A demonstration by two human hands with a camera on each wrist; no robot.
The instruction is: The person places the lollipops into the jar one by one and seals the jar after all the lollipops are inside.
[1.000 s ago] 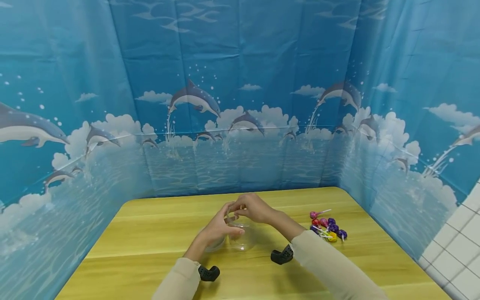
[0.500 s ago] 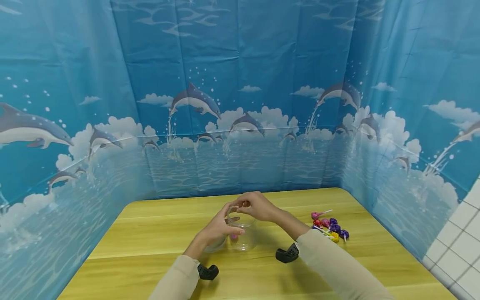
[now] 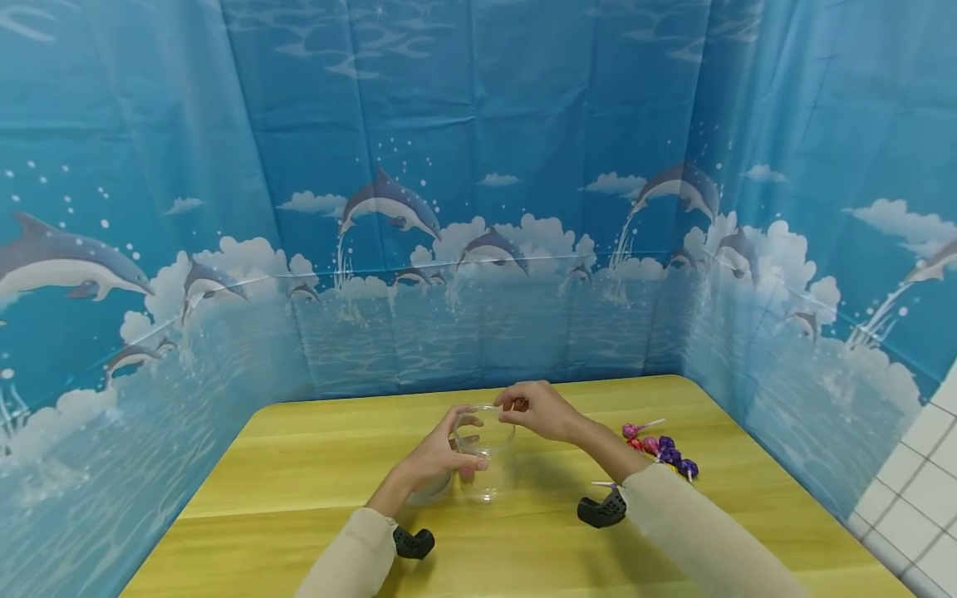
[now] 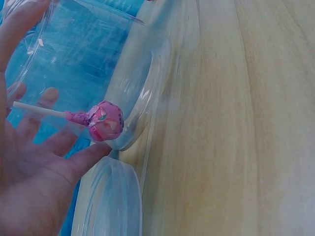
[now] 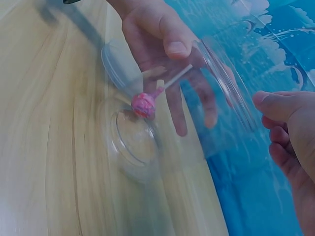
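Working at a yellow wood-grain worktop (image 3: 299, 473) with a clear cylindrical plastic jar (image 3: 498, 465) upright on it. The fingers of my left hand (image 3: 434, 453) are wrapped round its side; those of my right hand (image 3: 544, 411) are curled just by the rim, holding nothing I can see. Clear round plastic lid (image 4: 113, 201) (pretty sure) is off, beside the jar. Early days, I'd guess: the pink, red, purple and yellow wrapped lollipops (image 3: 669, 456) lie outside to my right, just one pink-wrapped lollipop (image 4: 106, 121) is inside.
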